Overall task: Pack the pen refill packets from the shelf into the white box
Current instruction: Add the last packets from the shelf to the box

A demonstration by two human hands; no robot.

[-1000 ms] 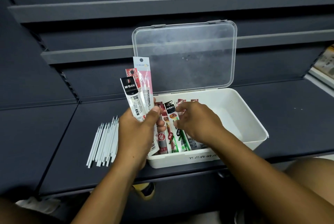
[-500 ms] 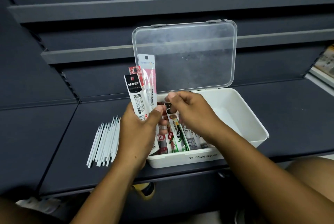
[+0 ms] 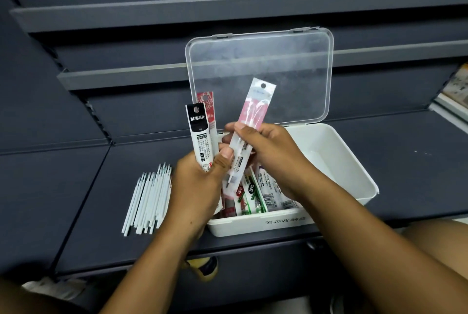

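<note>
Pinches pink refill packet in right hand, long axis tilted up and rightward, directly above white box; grips two more packets upright in left hand. Probably needs laying flat beside packed row.

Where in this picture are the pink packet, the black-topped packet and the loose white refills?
pink packet (image 3: 255,108), head view, on its pink upper half.
black-topped packet (image 3: 197,121), head view, on its black header.
loose white refills (image 3: 149,199), head view, on the middle of the bundle.
</note>
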